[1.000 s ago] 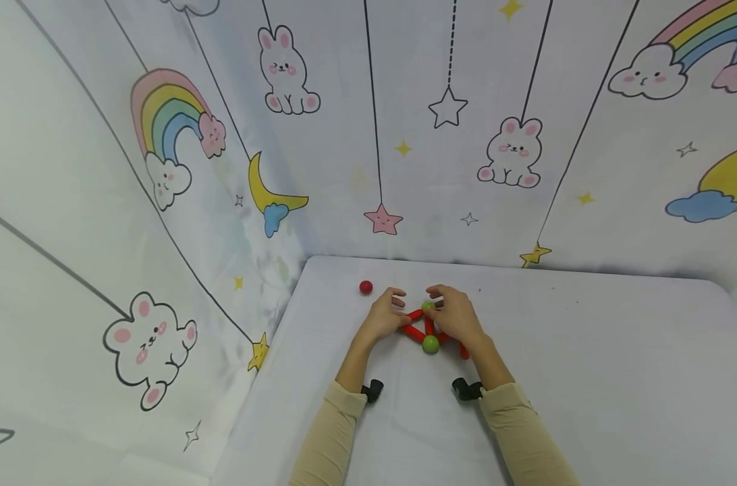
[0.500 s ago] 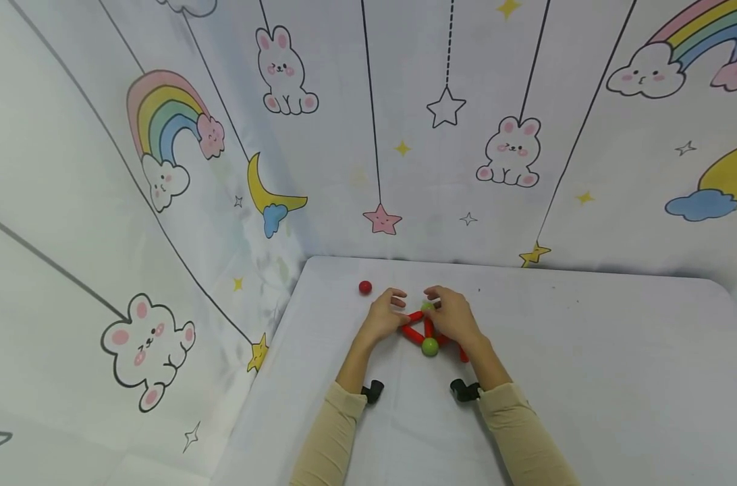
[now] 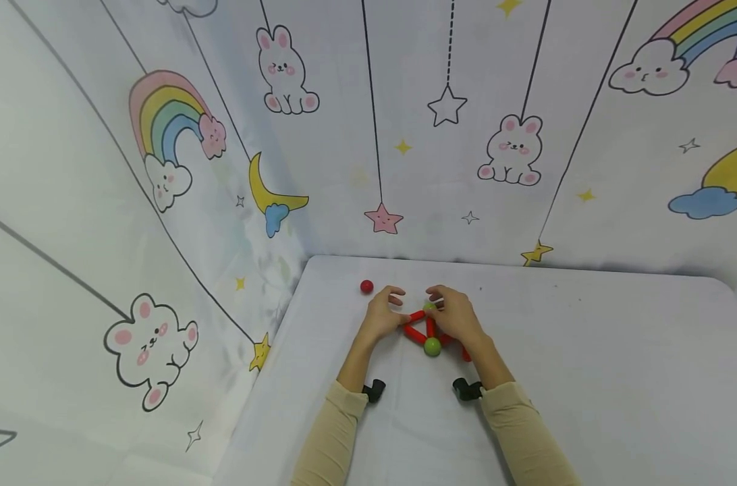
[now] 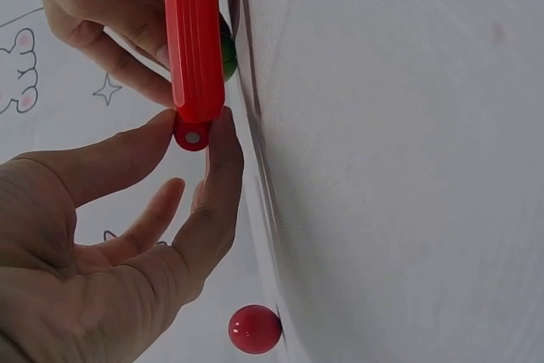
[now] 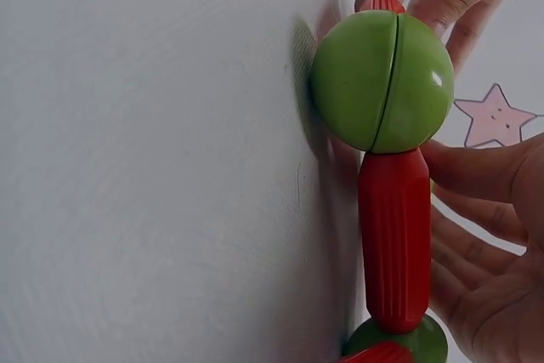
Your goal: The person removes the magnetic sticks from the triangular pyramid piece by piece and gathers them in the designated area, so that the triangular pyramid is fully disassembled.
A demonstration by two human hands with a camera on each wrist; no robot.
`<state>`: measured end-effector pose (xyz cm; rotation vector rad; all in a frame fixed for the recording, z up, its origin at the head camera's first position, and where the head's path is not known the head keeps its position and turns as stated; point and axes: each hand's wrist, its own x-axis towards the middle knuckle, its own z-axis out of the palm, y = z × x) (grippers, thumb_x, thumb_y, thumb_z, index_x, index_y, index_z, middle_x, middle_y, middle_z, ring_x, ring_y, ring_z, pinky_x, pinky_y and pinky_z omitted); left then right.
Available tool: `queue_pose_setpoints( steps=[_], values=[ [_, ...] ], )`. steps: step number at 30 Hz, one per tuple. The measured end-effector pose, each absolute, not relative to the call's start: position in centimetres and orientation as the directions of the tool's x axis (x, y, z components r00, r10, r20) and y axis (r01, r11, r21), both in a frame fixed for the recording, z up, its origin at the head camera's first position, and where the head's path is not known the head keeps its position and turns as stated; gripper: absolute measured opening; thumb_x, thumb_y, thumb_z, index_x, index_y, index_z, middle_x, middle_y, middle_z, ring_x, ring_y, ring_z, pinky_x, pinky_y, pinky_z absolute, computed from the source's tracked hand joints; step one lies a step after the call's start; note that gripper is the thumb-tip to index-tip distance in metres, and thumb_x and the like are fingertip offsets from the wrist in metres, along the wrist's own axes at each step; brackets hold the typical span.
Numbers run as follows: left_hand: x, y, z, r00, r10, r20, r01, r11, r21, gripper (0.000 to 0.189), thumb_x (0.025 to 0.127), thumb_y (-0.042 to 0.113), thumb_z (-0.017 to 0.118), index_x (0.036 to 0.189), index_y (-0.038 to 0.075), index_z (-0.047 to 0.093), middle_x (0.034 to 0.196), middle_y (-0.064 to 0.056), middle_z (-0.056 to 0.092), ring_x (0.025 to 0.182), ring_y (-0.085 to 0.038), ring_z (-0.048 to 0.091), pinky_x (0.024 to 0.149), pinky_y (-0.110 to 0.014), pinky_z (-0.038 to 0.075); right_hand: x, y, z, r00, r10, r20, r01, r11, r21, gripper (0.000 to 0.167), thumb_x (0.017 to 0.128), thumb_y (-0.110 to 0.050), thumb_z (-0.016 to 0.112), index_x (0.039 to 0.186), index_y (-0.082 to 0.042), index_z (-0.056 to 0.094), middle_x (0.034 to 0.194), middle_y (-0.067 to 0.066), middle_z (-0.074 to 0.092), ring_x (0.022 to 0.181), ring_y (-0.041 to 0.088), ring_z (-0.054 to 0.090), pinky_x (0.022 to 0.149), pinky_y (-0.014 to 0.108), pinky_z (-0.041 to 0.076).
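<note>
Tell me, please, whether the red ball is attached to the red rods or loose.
Loose: the head view shows the red ball on the table, apart from the rods.

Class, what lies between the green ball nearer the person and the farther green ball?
A red rod lies between the nearer green ball and the farther green ball, which the right hand partly hides; the head view shows this.

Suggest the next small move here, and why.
Perhaps have the left hand fetch the red ball for the red rod it pinches: the pinched end shows no ball, the other end meets a green ball, and the red ball lies apart on the table.
</note>
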<state>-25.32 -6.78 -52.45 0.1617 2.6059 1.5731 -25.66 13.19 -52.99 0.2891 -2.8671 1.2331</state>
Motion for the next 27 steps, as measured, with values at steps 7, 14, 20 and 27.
queue_pose_setpoints(
  steps=[7, 14, 20, 27],
  values=[
    [-25.3, -6.7, -52.4, -0.993, 0.114, -0.043, 0.017, 0.479, 0.878, 0.053, 0.081, 0.002, 0.086, 0.129, 0.008, 0.064, 0.114, -0.017, 0.069, 0.093, -0.025, 0.064, 0.078, -0.037, 0.055, -25.4, 13.1, -52.6, -0.983, -0.172, 0.065, -0.164, 0.661, -0.732, 0.045, 0.094, -0.01, 0.077, 0.136, -0.002, 0.064, 0.125, 0.017, 0.07, 0.112, 0.035, 0.07, 0.095, 0.053, 0.057],
    [-25.2, -6.9, -52.5, -0.991, 0.115, -0.069, -0.006, 0.476, 0.879, 0.048, 0.081, 0.0, 0.084, 0.124, 0.007, 0.065, 0.112, -0.017, 0.069, 0.091, -0.024, 0.063, 0.072, -0.032, 0.054, -25.4, 13.3, -52.7, -0.983, -0.173, 0.06, -0.161, 0.656, -0.738, 0.047, 0.093, -0.011, 0.078, 0.137, -0.001, 0.063, 0.122, 0.018, 0.071, 0.112, 0.036, 0.07, 0.095, 0.053, 0.057],
    [-25.2, -7.8, -52.2, -0.991, 0.089, -0.104, -0.053, 0.449, 0.892, 0.047, 0.082, -0.001, 0.083, 0.125, 0.006, 0.064, 0.117, -0.018, 0.067, 0.09, -0.026, 0.064, 0.073, -0.034, 0.057, -25.4, 13.6, -52.7, -0.986, -0.154, 0.063, -0.15, 0.659, -0.737, 0.048, 0.093, -0.01, 0.078, 0.137, -0.001, 0.063, 0.119, 0.016, 0.072, 0.111, 0.035, 0.07, 0.095, 0.052, 0.057],
    [-25.4, -8.6, -51.9, -0.992, 0.082, -0.096, -0.053, 0.421, 0.905, 0.045, 0.087, 0.004, 0.079, 0.129, 0.003, 0.063, 0.122, -0.02, 0.067, 0.098, -0.028, 0.065, 0.08, -0.038, 0.058, -25.3, 13.8, -52.8, -0.988, -0.144, 0.052, -0.135, 0.657, -0.742, 0.048, 0.094, -0.012, 0.077, 0.138, -0.002, 0.062, 0.12, 0.015, 0.071, 0.112, 0.034, 0.069, 0.096, 0.052, 0.056]
  ],
)
